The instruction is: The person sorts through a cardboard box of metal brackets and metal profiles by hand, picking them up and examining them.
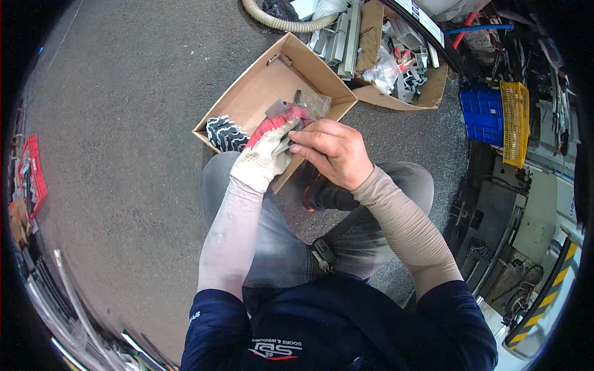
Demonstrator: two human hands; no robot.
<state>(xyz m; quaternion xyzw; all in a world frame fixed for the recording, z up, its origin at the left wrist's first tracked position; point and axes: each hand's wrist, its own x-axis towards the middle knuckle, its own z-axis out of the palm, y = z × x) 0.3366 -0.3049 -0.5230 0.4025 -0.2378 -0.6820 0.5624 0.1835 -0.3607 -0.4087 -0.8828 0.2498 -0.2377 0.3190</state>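
My left hand [266,143], in a white knitted glove with a red-coated palm and fingers, is closed around a small grey metal piece [276,109]. A flat end of that piece sticks out past the glove. My bare right hand [337,148] meets the left one, its thumb and fingers pinched at a grey edge against the gloved palm. Whether that edge belongs to the same piece is hidden. Below both hands an open cardboard box [244,83] sits on the floor. Stacked black and silver zigzag-edged parts [226,134] and a clear plastic bag [317,104] lie in it.
Beyond the box are grey metal profiles [337,40], a ribbed hose [281,23] and a torn carton [433,93] of metal offcuts. Blue [481,114] and yellow crates [513,123] stand at right. A red tray [34,173] and long bars [80,309] line the left.
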